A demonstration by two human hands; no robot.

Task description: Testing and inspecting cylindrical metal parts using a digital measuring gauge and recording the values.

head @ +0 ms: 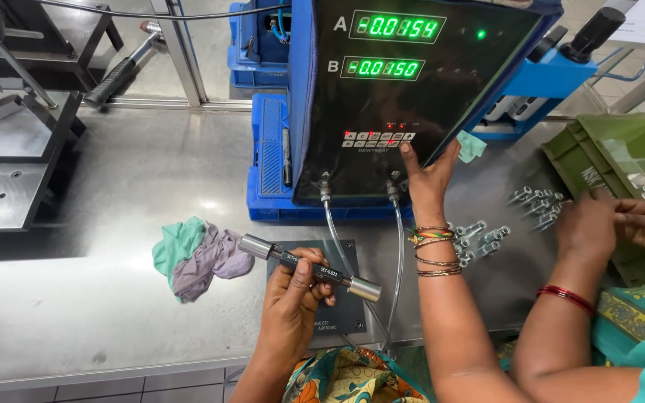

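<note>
Brushed steel table [113, 298], soft crumpled cloth [195, 257], glossy black plastic panel [412, 112].

Factory inspection bench: digital gauge unit [412, 97], steel table [113, 298].

Gauge rod in my left hand, my right hand at the readout box.

My left hand [291, 302] grips a slim black gauge rod [309, 267] with silver ends, tilted above a dark plate [349, 310] near the steel bench's [98, 298] front edge. My right hand [427, 179] presses a fingertip on the red button row [377, 139] of the black readout box [404, 97], whose two green displays glow. A crumpled green and lilac rag [195, 255] lies left of the rod. At the right edge another person's hands [614, 224] sort small metal parts [539, 203] beside a green crate [621, 145].
</note>
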